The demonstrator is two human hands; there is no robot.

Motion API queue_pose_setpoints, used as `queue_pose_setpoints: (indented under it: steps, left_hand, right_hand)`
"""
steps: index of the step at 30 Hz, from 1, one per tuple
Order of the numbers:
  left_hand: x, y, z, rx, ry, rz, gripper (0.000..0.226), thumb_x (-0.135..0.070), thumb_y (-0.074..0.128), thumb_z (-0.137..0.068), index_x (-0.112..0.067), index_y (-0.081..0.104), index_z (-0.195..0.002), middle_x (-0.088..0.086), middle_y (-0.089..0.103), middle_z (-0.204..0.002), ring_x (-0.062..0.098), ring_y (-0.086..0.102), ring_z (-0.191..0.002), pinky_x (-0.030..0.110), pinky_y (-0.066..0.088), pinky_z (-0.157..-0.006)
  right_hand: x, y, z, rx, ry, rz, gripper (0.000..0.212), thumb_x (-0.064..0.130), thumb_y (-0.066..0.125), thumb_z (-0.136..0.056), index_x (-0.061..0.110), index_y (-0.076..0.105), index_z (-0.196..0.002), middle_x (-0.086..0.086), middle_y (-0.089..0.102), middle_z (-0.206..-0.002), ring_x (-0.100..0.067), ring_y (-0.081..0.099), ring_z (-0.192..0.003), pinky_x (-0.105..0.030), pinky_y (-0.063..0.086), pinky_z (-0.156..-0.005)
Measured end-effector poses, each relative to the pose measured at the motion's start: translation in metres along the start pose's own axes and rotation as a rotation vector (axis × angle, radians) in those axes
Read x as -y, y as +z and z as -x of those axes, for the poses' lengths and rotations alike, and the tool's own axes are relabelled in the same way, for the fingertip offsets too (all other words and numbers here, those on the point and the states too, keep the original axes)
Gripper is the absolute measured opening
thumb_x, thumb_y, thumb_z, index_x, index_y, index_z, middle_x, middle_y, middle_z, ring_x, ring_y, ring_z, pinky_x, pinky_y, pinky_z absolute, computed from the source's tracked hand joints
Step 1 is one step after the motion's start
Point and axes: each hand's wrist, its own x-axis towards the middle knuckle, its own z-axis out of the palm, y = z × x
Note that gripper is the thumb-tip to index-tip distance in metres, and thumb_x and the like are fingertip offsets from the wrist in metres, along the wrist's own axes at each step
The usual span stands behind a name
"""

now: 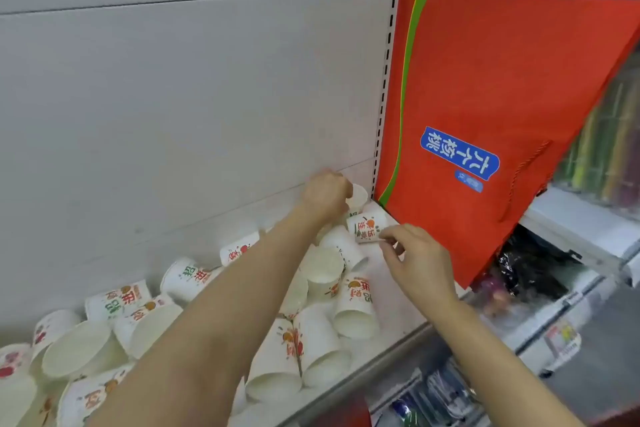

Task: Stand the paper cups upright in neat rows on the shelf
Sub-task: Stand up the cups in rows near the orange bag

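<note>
While most cups lie tumbled across the shelf, from seven o'clock up toward the middle, the left hand curls over an upright cup at the back corner, seemingly gripping its rim. At four o'clock from it, the right hand pinches the rim of a printed cup. A red bag leans at two o'clock.

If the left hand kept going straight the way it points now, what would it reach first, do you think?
Probably the grey back panel of the shelf. The left hand grips a paper cup at the back corner, though depth is hard to judge.
</note>
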Motion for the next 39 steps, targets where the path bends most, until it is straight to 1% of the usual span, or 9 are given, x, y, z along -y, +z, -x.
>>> queue_pose_setpoints:
  steps: [3, 10, 13, 16, 21, 25, 29, 33, 39]
  left_hand:
    - [-0.006, 0.010, -0.012, 0.055, 0.007, -0.045, 0.018, -0.018, 0.068, -0.084, -0.018, 0.072, -0.101, 0.003, 0.065, -0.103, 0.023, 0.057, -0.097, 0.033, 0.050, -0.077]
    - [-0.008, 0.019, -0.017, 0.016, 0.001, 0.015, 0.012, -0.018, 0.061, -0.083, -0.022, 0.073, -0.083, 0.005, 0.065, -0.086, 0.024, 0.059, -0.081, 0.030, 0.042, -0.060]
    - [-0.010, 0.025, -0.020, 0.016, 0.022, 0.008, 0.014, -0.021, 0.059, -0.083, -0.022, 0.073, -0.085, 0.005, 0.067, -0.087, 0.021, 0.056, -0.080, 0.028, 0.037, -0.058]
    - [-0.015, 0.030, -0.023, 0.029, -0.012, 0.041, 0.016, -0.028, 0.058, -0.088, -0.024, 0.073, -0.093, 0.004, 0.065, -0.095, 0.024, 0.059, -0.087, 0.028, 0.038, -0.064]
    - [-0.007, 0.020, -0.015, -0.036, 0.014, 0.139, 0.026, -0.036, 0.064, -0.089, -0.029, 0.068, -0.113, -0.007, 0.064, -0.113, 0.017, 0.059, -0.101, 0.026, 0.040, -0.073]
    - [0.020, 0.001, 0.005, -0.172, -0.184, 0.103, 0.015, -0.032, 0.063, -0.089, -0.032, 0.073, -0.101, -0.008, 0.068, -0.104, 0.018, 0.060, -0.100, 0.027, 0.043, -0.072]
    - [0.031, 0.002, 0.024, -0.011, -0.294, 0.071, 0.017, -0.043, 0.065, -0.085, -0.030, 0.073, -0.094, -0.009, 0.070, -0.099, 0.017, 0.061, -0.097, 0.027, 0.044, -0.071]
    - [0.022, 0.011, 0.029, 0.081, -0.319, 0.130, 0.030, -0.059, 0.062, -0.082, -0.031, 0.073, -0.087, -0.011, 0.070, -0.090, 0.014, 0.062, -0.087, 0.028, 0.048, -0.068]
    - [0.011, 0.011, 0.030, 0.105, -0.282, 0.029, 0.021, -0.048, 0.060, -0.086, -0.030, 0.071, -0.089, -0.005, 0.067, -0.093, 0.018, 0.060, -0.090, 0.028, 0.041, -0.064]
  right_hand:
    - [-0.014, 0.006, -0.016, 0.045, 0.117, 0.063, 0.014, 0.019, 0.069, -0.082, 0.023, 0.066, -0.095, 0.009, 0.063, -0.085, -0.012, 0.055, -0.075, -0.030, 0.046, -0.058]
    - [-0.045, 0.030, -0.047, 0.244, 0.294, 0.158, 0.037, 0.041, 0.065, -0.084, 0.019, 0.060, -0.114, 0.002, 0.062, -0.107, -0.022, 0.049, -0.103, -0.034, 0.044, -0.074]
    - [-0.054, 0.041, -0.053, 0.294, 0.348, 0.074, 0.033, 0.042, 0.068, -0.081, 0.021, 0.063, -0.107, 0.005, 0.066, -0.102, -0.021, 0.051, -0.101, -0.033, 0.044, -0.075]
    - [-0.061, 0.043, -0.055, 0.259, 0.373, -0.055, 0.011, 0.028, 0.071, -0.078, 0.023, 0.068, -0.088, 0.009, 0.069, -0.085, -0.020, 0.058, -0.091, -0.035, 0.048, -0.072]
    - [-0.073, 0.029, -0.057, 0.162, 0.149, -0.038, 0.008, 0.020, 0.073, -0.075, 0.024, 0.068, -0.079, 0.008, 0.066, -0.075, -0.021, 0.055, -0.079, -0.037, 0.046, -0.071]
    - [-0.079, 0.026, -0.063, 0.065, -0.118, 0.123, 0.010, 0.019, 0.077, -0.073, 0.022, 0.069, -0.078, 0.005, 0.063, -0.076, -0.025, 0.051, -0.075, -0.037, 0.037, -0.069]
    - [-0.078, 0.031, -0.068, 0.024, -0.267, 0.162, 0.012, 0.018, 0.080, -0.069, 0.020, 0.071, -0.077, 0.003, 0.062, -0.073, -0.026, 0.052, -0.072, -0.034, 0.025, -0.067]
    - [-0.079, 0.039, -0.070, 0.054, -0.349, 0.177, 0.013, 0.019, 0.081, -0.068, 0.020, 0.071, -0.076, 0.003, 0.060, -0.073, -0.026, 0.052, -0.072, -0.034, 0.026, -0.067]
    - [-0.089, 0.040, -0.070, 0.104, -0.296, 0.188, 0.017, 0.021, 0.084, -0.065, 0.021, 0.072, -0.076, 0.004, 0.062, -0.075, -0.025, 0.053, -0.073, -0.034, 0.029, -0.067]
